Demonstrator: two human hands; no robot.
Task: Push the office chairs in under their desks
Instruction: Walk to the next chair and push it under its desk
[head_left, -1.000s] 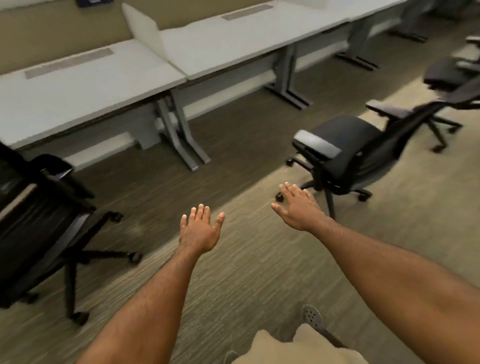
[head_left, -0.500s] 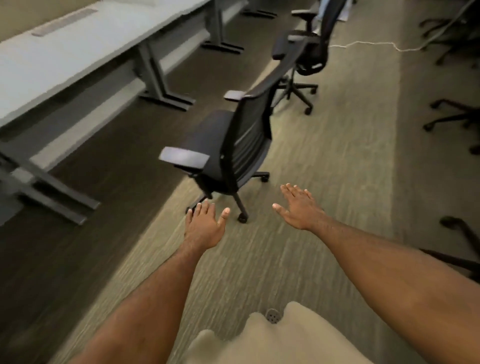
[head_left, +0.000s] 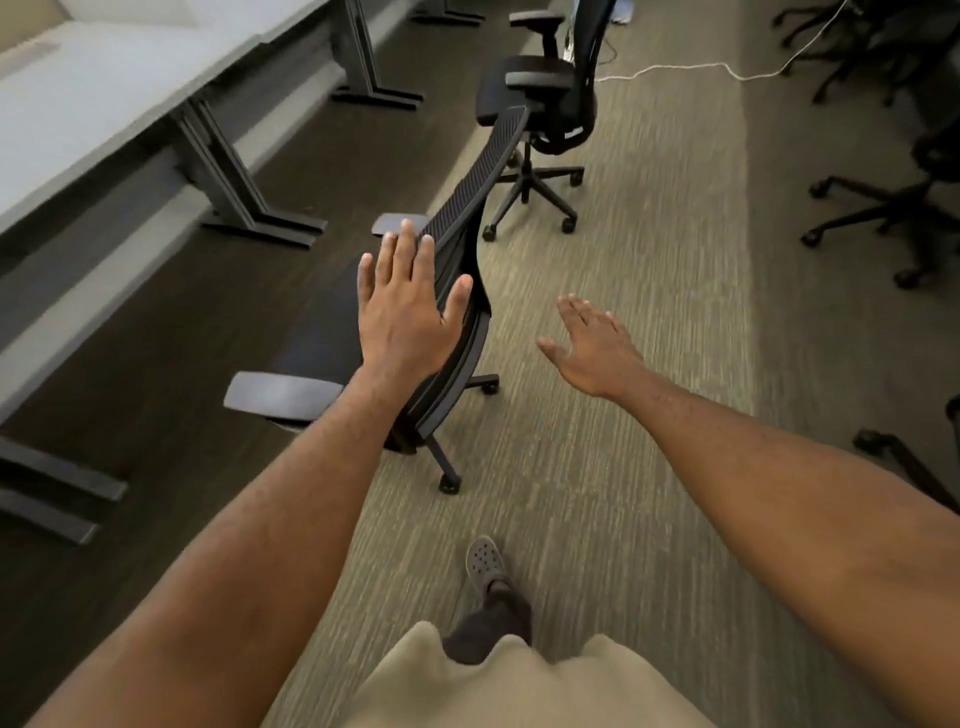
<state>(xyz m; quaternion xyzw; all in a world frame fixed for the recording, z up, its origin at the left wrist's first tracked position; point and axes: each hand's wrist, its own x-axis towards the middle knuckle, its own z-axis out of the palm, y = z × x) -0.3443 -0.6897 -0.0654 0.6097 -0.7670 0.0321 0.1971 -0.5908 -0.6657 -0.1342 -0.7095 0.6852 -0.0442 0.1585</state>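
A black mesh-backed office chair (head_left: 470, 208) with grey armrests stands on the carpet, its seat facing the white desks (head_left: 78, 104) on the left. My left hand (head_left: 408, 306) is spread flat over the top of its backrest; I cannot tell whether it touches. To the right of the chair, my right hand (head_left: 592, 343) hovers open, holding nothing. A second black office chair (head_left: 545, 93) stands farther along the aisle, also out from the desks.
Grey desk legs (head_left: 228, 192) stand on the dark floor strip at the left. More chair bases (head_left: 883, 208) crowd the right side. A white cable (head_left: 685, 67) runs across the carpet at the far end. My foot (head_left: 485, 564) is on the carpet below.
I have come closer to the nearest chair. My left hand has risen from below the chair to the top of its backrest. My right hand stays out to the right.
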